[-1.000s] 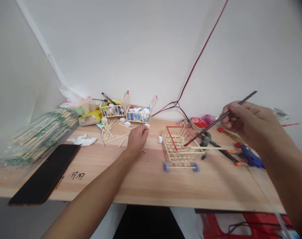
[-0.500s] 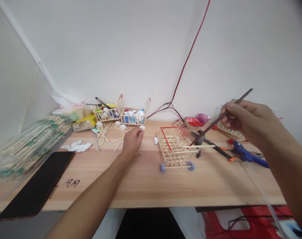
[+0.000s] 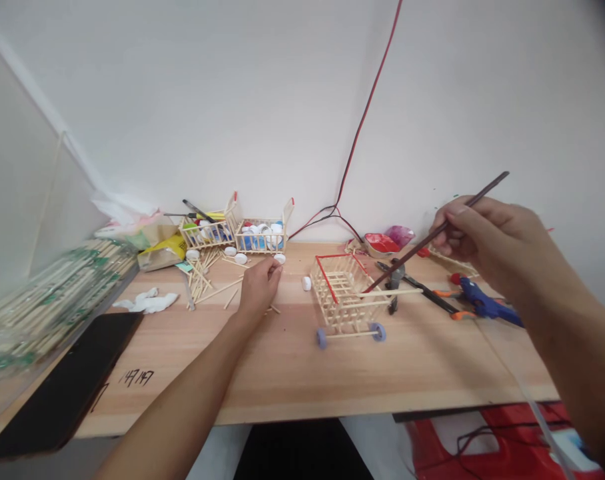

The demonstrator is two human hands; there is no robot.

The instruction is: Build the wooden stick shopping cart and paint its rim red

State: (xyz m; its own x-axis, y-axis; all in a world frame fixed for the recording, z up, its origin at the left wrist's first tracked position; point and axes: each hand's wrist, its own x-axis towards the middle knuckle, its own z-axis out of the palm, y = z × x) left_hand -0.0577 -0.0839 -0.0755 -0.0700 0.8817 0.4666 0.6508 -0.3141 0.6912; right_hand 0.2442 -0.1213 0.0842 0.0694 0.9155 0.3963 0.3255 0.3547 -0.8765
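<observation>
A slim dark paintbrush (image 3: 425,241) is pinched between the thumb and fingers of my right hand (image 3: 477,233). It slants down to the left, its reddish tip at the near side rail of a small wooden-stick cart (image 3: 350,303). Red colours the cart's far and left top rails, and grey-blue wheels (image 3: 378,332) sit under its near end. My left hand (image 3: 260,283) rests closed on the table, left of the cart, fingers curled in; whether anything is inside them is hidden. A white cap (image 3: 279,258) lies just beyond its fingertips.
Behind stand two stick carts (image 3: 260,237) filled with bottle caps and tools. Loose sticks (image 3: 202,280), bagged sticks (image 3: 77,293) and a black phone (image 3: 67,380) lie left. A red paint dish (image 3: 381,244), pliers (image 3: 427,293) and a blue glue gun (image 3: 487,303) are at right.
The brush tip has slid left along the cart's near rail, my right hand moving slightly with it. My left hand keeps its place on the table. The whole view has shifted a little.
</observation>
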